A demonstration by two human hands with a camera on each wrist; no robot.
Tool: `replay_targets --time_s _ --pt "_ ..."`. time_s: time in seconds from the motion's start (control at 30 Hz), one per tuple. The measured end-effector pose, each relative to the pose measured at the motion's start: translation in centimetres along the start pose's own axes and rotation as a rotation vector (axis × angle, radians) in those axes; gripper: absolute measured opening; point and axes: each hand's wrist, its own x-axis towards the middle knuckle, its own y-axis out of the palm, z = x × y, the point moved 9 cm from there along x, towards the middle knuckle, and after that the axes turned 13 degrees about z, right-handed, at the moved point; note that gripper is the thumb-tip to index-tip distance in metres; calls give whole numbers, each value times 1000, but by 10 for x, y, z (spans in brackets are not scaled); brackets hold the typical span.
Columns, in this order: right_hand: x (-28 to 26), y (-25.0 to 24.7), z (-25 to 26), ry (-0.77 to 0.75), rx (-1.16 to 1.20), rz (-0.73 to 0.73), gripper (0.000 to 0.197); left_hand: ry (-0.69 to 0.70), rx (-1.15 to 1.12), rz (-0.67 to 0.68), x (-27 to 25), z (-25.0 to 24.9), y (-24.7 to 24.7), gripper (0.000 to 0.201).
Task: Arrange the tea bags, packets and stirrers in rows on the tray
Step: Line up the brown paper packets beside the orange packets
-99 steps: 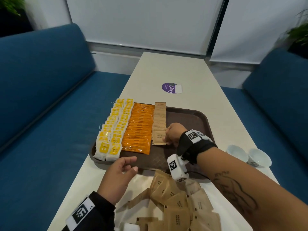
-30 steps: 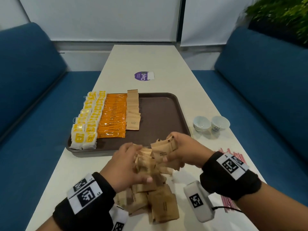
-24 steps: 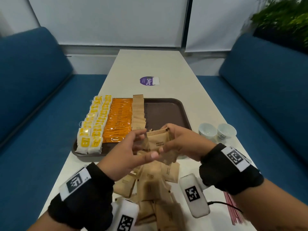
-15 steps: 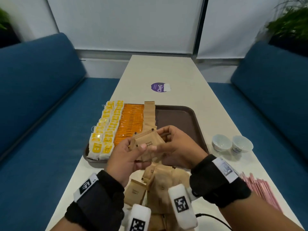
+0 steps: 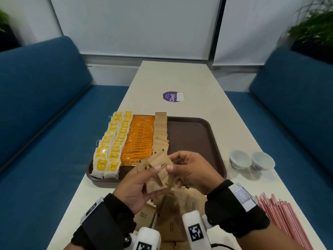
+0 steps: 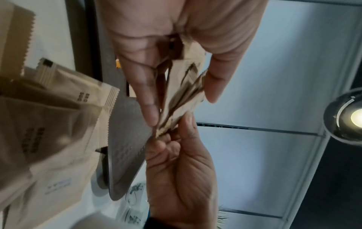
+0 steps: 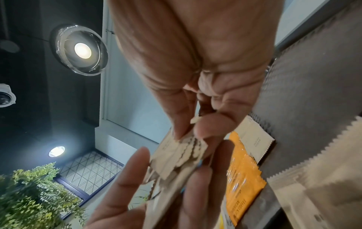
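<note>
Both hands meet above the near rim of the brown tray [image 5: 198, 127], sharing one fanned bundle of brown sugar packets [image 5: 159, 175]. The left hand [image 5: 138, 186] cradles the bundle from below, thumb pressed on its upper face and fingers curled beneath; the right hand [image 5: 192, 170] pinches the bundle's right edge between thumb and fingertips. In the left wrist view the bundle [image 6: 183, 99] is seen edge-on, clamped between thumb and fingers. On the tray, left to right, lie two rows of yellow tea bags [image 5: 111, 147], a row of orange coffee packets [image 5: 139, 139] and a row of brown packets [image 5: 160, 130]; the right half of the tray is bare. A loose heap of brown packets [image 5: 173, 217] lies on the table [image 5: 180, 78] below the hands. Red-and-white stirrers [image 5: 284, 221] lie on the table at the right, near two small white cups [image 5: 251, 160].
</note>
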Motion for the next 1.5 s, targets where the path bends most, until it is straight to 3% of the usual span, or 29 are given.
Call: replay_targets --time_s 0.23,0.47,0.6,0.87,0.97,1.1,1.2,1.5 --pt "4 3 -15 52 -77 -21 9 -64 -107 50 -2 15 2 49" --pt "4 -3 -13 82 -182 -117 16 -41 -104 -109 -5 23 -16 38" --pt "7 2 -12 69 -111 -125 20 -1 -59 -117 -4 18 -18 48" --pt "23 -41 8 56 101 -279 5 8 -68 -162 -8 17 -32 32" --pt "42 -61 19 121 -88 -254 5 26 -78 -182 -11 12 -41 31" --pt "71 -75 9 346 -446 -199 12 69 -87 -193 -12 4 -48 29" --pt "87 -71 -11 484 -432 -156 23 88 -94 -199 -13 0 -50 28" --pt "118 -57 -13 624 -656 -46 36 96 -101 -230 -16 0 -61 32"
